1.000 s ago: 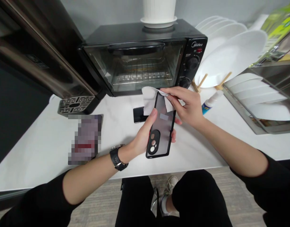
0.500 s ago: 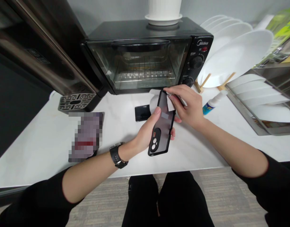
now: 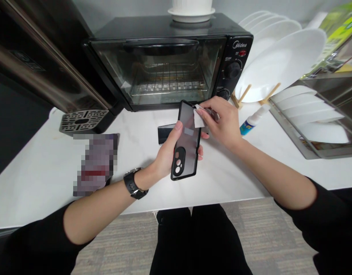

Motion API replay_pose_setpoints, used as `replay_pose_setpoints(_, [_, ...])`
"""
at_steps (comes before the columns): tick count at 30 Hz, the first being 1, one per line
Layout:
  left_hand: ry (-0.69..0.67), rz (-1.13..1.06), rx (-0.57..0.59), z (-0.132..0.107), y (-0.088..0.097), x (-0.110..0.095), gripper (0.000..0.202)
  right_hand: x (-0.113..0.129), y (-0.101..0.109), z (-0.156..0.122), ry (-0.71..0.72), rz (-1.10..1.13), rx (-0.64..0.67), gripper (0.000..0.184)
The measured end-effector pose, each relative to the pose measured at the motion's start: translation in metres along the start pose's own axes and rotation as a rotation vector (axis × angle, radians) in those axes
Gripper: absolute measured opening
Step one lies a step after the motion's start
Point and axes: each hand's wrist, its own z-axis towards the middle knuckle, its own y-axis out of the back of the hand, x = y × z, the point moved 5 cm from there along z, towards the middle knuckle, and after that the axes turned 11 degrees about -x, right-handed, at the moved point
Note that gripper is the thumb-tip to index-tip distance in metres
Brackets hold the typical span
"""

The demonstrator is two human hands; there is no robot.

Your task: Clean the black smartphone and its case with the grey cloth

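Observation:
My left hand (image 3: 169, 147) is wrapped round a phone case (image 3: 188, 147) with a black frame, a smoky see-through back and a camera cutout at its lower left. The thumb lies along the left edge, and fingertips show past the right edge. Pinched in my right hand (image 3: 221, 119) is a pale cleaning cloth (image 3: 199, 117) with a zigzag edge, held against the case's upper right corner. Behind the left thumb a black phone (image 3: 165, 133) lies on the counter, partly covered by the hand and case.
A black toaster oven (image 3: 161, 76) stands behind, with a white pot (image 3: 192, 8) on top. To the right are a spray bottle (image 3: 254, 120), white plates (image 3: 284, 65) and a metal dish rack (image 3: 310, 154). A blurred-out item (image 3: 95, 164) and a drip tray (image 3: 83, 120) are on the left.
The cloth, which stuck out past the case's top and left side, now shows only at the upper right corner. The whole view has shifted slightly.

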Motion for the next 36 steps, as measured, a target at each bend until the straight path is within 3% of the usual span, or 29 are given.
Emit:
replay_pose_setpoints(5, [0.036, -0.018, 0.025, -0.004, -0.005, -0.005, 0.064, 0.004, 0.003, -0.001, -0.026, 0.109, -0.075, 0.019])
replay_pose_setpoints(10, [0.077, 0.045, 0.033, -0.003, -0.004, 0.004, 0.063, 0.006, 0.000, 0.000, -0.002, 0.178, 0.046, 0.027])
replay_pose_setpoints(12, [0.057, 0.105, 0.011, -0.002, -0.002, 0.008, 0.066, 0.000, -0.001, 0.001, -0.041, 0.138, 0.087, 0.028])
replay_pose_setpoints(16, [0.047, 0.169, -0.023, -0.003, 0.000, 0.008, 0.071, -0.009, -0.001, 0.003, -0.079, -0.032, 0.101, 0.049])
replay_pose_setpoints(21, [0.176, 0.112, 0.034, -0.006, -0.003, 0.007, 0.075, 0.006, -0.003, 0.000, 0.038, 0.144, 0.110, 0.029])
replay_pose_setpoints(24, [0.201, 0.090, 0.053, -0.005, -0.002, 0.010, 0.077, 0.009, -0.005, -0.002, 0.027, 0.221, 0.116, 0.031])
replay_pose_setpoints(28, [0.097, 0.092, -0.017, -0.002, 0.003, 0.012, 0.070, -0.002, -0.004, -0.001, -0.077, 0.132, 0.071, 0.024])
replay_pose_setpoints(32, [0.107, 0.099, -0.033, -0.002, 0.002, 0.013, 0.070, -0.011, -0.004, -0.001, -0.139, -0.027, 0.071, 0.042])
replay_pose_setpoints(36, [0.154, 0.045, -0.025, -0.002, 0.003, 0.011, 0.067, -0.002, -0.006, -0.004, -0.074, 0.068, 0.090, 0.026])
